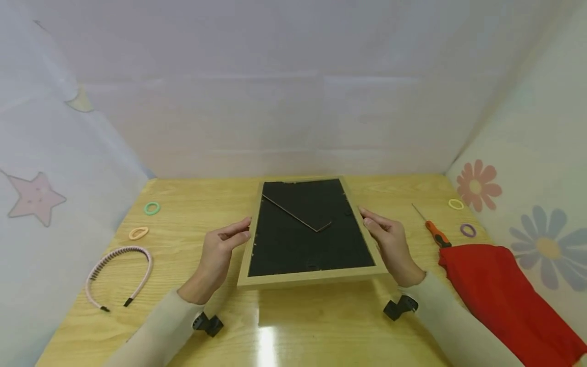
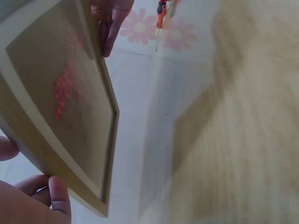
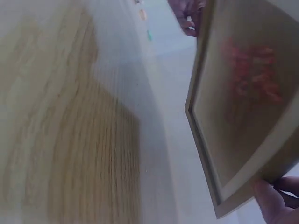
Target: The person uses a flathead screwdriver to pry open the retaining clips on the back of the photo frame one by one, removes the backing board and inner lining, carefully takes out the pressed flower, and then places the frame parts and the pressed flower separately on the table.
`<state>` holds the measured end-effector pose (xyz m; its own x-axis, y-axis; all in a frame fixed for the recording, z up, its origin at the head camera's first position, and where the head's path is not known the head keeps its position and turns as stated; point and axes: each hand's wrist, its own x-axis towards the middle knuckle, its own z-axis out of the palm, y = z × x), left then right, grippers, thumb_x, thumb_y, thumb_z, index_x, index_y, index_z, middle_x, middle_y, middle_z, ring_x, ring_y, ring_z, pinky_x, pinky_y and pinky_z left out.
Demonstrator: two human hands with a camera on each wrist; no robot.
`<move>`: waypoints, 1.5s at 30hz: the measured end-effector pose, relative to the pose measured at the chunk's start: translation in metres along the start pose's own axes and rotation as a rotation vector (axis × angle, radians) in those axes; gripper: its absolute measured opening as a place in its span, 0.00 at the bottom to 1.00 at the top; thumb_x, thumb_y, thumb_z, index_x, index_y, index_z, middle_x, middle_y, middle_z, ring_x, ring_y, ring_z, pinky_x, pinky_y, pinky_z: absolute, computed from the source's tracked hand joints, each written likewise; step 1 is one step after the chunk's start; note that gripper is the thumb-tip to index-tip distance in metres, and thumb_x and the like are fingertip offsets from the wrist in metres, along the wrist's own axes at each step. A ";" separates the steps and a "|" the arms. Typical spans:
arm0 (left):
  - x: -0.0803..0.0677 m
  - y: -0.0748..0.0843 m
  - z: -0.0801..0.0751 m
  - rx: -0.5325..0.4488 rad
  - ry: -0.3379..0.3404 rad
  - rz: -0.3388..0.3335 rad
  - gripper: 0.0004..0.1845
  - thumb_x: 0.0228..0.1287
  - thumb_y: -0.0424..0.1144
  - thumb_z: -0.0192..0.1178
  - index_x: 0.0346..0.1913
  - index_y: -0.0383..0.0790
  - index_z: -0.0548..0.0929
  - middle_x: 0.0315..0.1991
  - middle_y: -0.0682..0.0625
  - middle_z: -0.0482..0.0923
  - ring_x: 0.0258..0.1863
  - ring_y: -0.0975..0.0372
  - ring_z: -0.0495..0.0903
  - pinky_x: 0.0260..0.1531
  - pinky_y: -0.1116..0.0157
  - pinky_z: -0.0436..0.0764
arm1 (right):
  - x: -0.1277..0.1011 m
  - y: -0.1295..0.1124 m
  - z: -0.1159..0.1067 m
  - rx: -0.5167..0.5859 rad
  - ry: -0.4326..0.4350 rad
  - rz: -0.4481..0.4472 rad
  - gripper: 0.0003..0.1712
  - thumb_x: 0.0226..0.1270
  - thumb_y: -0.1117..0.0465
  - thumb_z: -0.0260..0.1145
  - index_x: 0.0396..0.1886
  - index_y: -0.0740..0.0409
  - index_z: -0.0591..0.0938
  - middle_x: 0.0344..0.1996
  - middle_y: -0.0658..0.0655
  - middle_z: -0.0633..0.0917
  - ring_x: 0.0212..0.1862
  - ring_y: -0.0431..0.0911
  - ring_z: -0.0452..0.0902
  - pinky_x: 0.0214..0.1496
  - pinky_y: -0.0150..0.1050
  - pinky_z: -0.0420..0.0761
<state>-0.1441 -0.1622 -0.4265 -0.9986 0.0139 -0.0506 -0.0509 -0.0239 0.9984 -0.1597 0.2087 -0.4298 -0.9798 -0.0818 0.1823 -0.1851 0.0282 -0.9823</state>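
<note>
Both hands, left hand (image 1: 219, 250) and right hand (image 1: 389, 243), grip the light wooden picture frame (image 1: 308, 234) by its sides, fingers curled, black backing up, lifted off the table (image 1: 321, 326); backing not yet opened.

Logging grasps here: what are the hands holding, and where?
A picture frame, back side up: left hand on its left edge, right hand on its right edge.

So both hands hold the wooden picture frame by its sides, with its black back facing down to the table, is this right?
Not quite. Both hands, left hand and right hand, hold the picture frame by its sides, but the head view shows its black back facing up, not down.
</note>
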 end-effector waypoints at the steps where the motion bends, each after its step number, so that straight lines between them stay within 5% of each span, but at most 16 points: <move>1: -0.001 0.000 0.000 0.005 -0.002 -0.014 0.24 0.68 0.30 0.61 0.66 0.29 0.76 0.70 0.42 0.73 0.62 0.68 0.78 0.64 0.75 0.76 | 0.000 0.001 0.000 -0.033 0.004 0.032 0.26 0.77 0.61 0.60 0.68 0.71 0.73 0.70 0.68 0.73 0.64 0.31 0.77 0.62 0.21 0.79; 8: -0.002 -0.005 -0.001 0.044 -0.018 -0.129 0.29 0.68 0.32 0.64 0.71 0.39 0.73 0.74 0.48 0.70 0.58 0.69 0.75 0.58 0.79 0.76 | -0.002 0.011 0.002 -0.081 0.006 0.184 0.26 0.71 0.68 0.65 0.67 0.70 0.75 0.66 0.72 0.77 0.50 0.28 0.83 0.52 0.22 0.84; 17: 0.001 -0.020 0.002 0.080 -0.030 -0.207 0.30 0.67 0.26 0.61 0.73 0.36 0.70 0.60 0.45 0.73 0.48 0.66 0.76 0.49 0.77 0.83 | 0.001 0.024 0.009 -0.131 0.019 0.271 0.28 0.72 0.72 0.62 0.70 0.66 0.73 0.69 0.67 0.76 0.69 0.56 0.74 0.53 0.22 0.84; 21: 0.005 -0.025 -0.001 0.162 -0.047 -0.210 0.30 0.67 0.27 0.61 0.72 0.35 0.71 0.55 0.43 0.74 0.49 0.63 0.76 0.47 0.77 0.83 | 0.001 0.033 0.012 -0.183 -0.006 0.307 0.28 0.72 0.71 0.63 0.70 0.66 0.72 0.69 0.68 0.76 0.70 0.59 0.73 0.56 0.25 0.85; 27: 0.009 -0.037 -0.001 0.312 -0.121 -0.219 0.31 0.63 0.32 0.66 0.70 0.32 0.73 0.60 0.36 0.77 0.56 0.56 0.78 0.56 0.68 0.80 | -0.001 0.044 0.007 -0.366 -0.089 0.329 0.32 0.71 0.69 0.64 0.73 0.63 0.70 0.70 0.66 0.75 0.70 0.59 0.75 0.62 0.38 0.85; 34: 0.008 -0.049 0.001 0.424 -0.165 -0.211 0.32 0.65 0.38 0.66 0.70 0.30 0.72 0.62 0.35 0.79 0.60 0.50 0.80 0.68 0.49 0.76 | -0.007 0.045 0.002 -0.536 -0.302 0.252 0.44 0.69 0.64 0.68 0.80 0.55 0.58 0.74 0.67 0.69 0.72 0.61 0.71 0.70 0.52 0.79; 37: 0.006 -0.049 0.001 0.451 -0.170 -0.214 0.33 0.66 0.41 0.64 0.71 0.30 0.71 0.67 0.34 0.76 0.66 0.46 0.76 0.71 0.45 0.74 | -0.009 0.044 0.005 -0.665 -0.392 0.191 0.47 0.69 0.61 0.70 0.81 0.54 0.55 0.47 0.65 0.87 0.43 0.53 0.88 0.46 0.41 0.90; 40: 0.005 -0.046 -0.001 0.493 -0.185 -0.221 0.33 0.68 0.44 0.63 0.71 0.32 0.71 0.69 0.35 0.73 0.69 0.44 0.73 0.71 0.43 0.73 | -0.009 0.039 0.009 -0.777 -0.457 0.156 0.51 0.68 0.57 0.71 0.82 0.55 0.53 0.14 0.52 0.75 0.15 0.43 0.65 0.19 0.32 0.72; 41: 0.005 -0.044 -0.002 0.507 -0.189 -0.223 0.32 0.69 0.45 0.63 0.71 0.33 0.71 0.69 0.36 0.74 0.69 0.44 0.74 0.71 0.43 0.73 | -0.009 0.037 0.011 -0.808 -0.470 0.147 0.52 0.67 0.56 0.71 0.82 0.55 0.52 0.11 0.49 0.66 0.14 0.41 0.55 0.20 0.32 0.65; 45: 0.008 -0.037 -0.006 0.591 -0.217 -0.205 0.31 0.70 0.49 0.61 0.69 0.34 0.74 0.66 0.38 0.78 0.65 0.47 0.79 0.67 0.45 0.77 | -0.006 0.032 0.014 -0.848 -0.486 0.143 0.52 0.66 0.54 0.72 0.82 0.56 0.53 0.12 0.45 0.62 0.15 0.39 0.52 0.23 0.33 0.62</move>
<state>-0.1500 -0.1672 -0.4644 -0.9410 0.1627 -0.2969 -0.1626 0.5521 0.8178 -0.1589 0.1959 -0.4626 -0.8947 -0.4173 -0.1595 -0.2463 0.7587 -0.6031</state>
